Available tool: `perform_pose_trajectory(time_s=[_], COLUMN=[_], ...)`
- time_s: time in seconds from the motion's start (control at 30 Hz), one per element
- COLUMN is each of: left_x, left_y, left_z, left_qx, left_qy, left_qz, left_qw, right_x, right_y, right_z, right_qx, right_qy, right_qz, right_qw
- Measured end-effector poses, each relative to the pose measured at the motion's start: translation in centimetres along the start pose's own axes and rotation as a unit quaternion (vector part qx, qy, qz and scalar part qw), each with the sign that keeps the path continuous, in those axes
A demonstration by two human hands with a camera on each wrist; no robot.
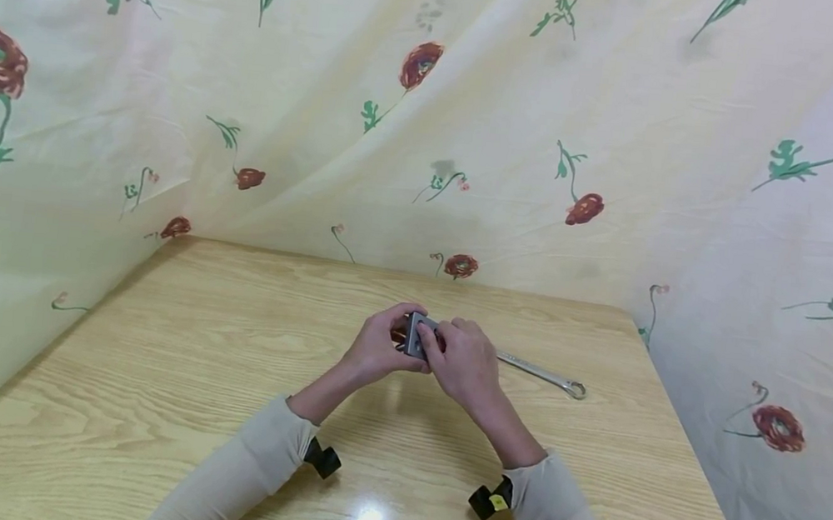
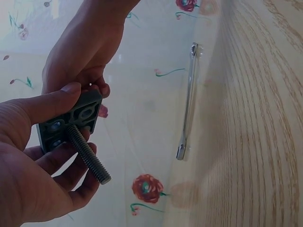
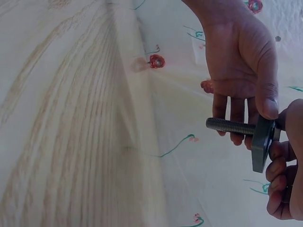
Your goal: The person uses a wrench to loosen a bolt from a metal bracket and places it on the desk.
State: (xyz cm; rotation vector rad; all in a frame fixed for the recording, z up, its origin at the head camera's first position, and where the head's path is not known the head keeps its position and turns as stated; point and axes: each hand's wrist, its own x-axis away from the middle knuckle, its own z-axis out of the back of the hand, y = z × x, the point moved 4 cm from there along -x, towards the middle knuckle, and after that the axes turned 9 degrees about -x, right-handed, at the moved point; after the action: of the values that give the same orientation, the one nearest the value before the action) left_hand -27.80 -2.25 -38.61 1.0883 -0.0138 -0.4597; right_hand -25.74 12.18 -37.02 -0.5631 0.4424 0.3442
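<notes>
Above the middle of the table, a dark grey square plate (image 1: 413, 347) with holes is held between both hands. My left hand (image 1: 376, 347) grips the plate by its opposite edges, its thumb on the top edge in the left wrist view. A threaded bolt (image 2: 89, 155) runs through the plate, its long shank jutting out toward the left palm. On the other face, my right hand (image 1: 468, 364) has its thumb and curled fingers pinching at the bolt's head end, which they mostly hide. In the right wrist view the bolt shank (image 3: 231, 126) stands square to the plate.
A silver combination wrench (image 1: 539, 372) lies on the wooden table (image 1: 150, 368), just beyond and right of the right hand. Floral cloth (image 1: 307, 141) hangs behind the table and along both sides. Black wrist cameras (image 1: 324, 459) sit below the sleeve cuffs.
</notes>
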Motion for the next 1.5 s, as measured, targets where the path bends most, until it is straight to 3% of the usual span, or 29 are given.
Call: perform_pose_trajectory(time_s=[0.27, 0.57, 0.9, 1.2, 1.5], left_x=[-0.1, -0.1, -0.1, -0.1, -0.1], left_y=[-0.1, -0.1, 0.0, 0.0, 0.2], left_z=[0.0, 0.2, 0.4, 0.4, 0.4], left_qx=[-0.001, 0.003, 0.000, 0.017, 0.010], left_qy=[-0.002, -0.001, 0.004, -0.006, -0.007], left_qz=[-0.005, 0.000, 0.005, -0.008, -0.009], left_qw=[1.0000, 1.0000, 1.0000, 0.9998, 0.9999], right_x=[0.0, 0.0, -0.4, -0.3, -0.3], right_y=[-0.3, -0.5, -0.2, 0.0, 0.0], right_z=[0.3, 1.0, 1.7, 1.9, 1.8], right_qx=[0.025, 0.005, -0.108, -0.172, -0.212], right_qy=[-0.015, -0.044, -0.093, -0.094, -0.098], right_qz=[0.019, 0.036, -0.011, 0.033, 0.045], right_qw=[0.999, 0.998, 0.990, 0.980, 0.971])
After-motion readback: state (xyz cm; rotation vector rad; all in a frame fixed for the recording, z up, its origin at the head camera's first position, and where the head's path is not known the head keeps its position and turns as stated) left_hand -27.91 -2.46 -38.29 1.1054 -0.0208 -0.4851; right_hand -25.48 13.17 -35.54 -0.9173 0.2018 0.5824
